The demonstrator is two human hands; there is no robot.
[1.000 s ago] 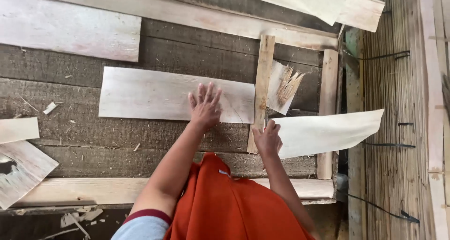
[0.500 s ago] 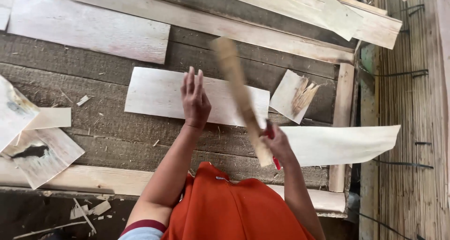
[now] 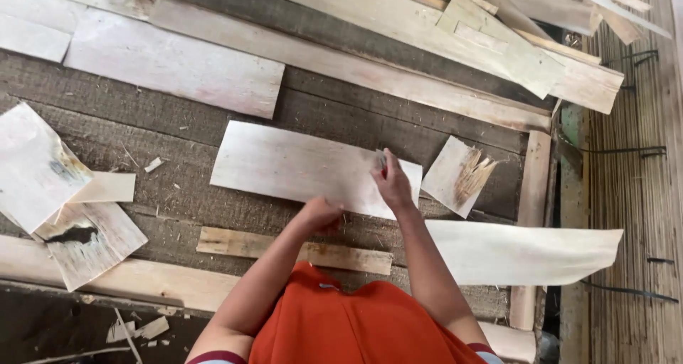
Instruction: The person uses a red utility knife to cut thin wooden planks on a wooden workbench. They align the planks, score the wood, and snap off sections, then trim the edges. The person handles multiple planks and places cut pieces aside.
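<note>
One pale veneer sheet [image 3: 299, 166] lies flat at the middle of the rough plank desk [image 3: 163, 133], and both hands work on it. The right hand [image 3: 391, 184] reaches forward, fingers pinched on the sheet's right end. The left hand [image 3: 320, 213] is curled at its near edge, fingers closed against the wood. One narrow wooden slat [image 3: 284, 249] lies just nearer the person. One small split scrap [image 3: 459, 175] sits to the right, and one long curved sheet [image 3: 526, 252] lies below it.
</note>
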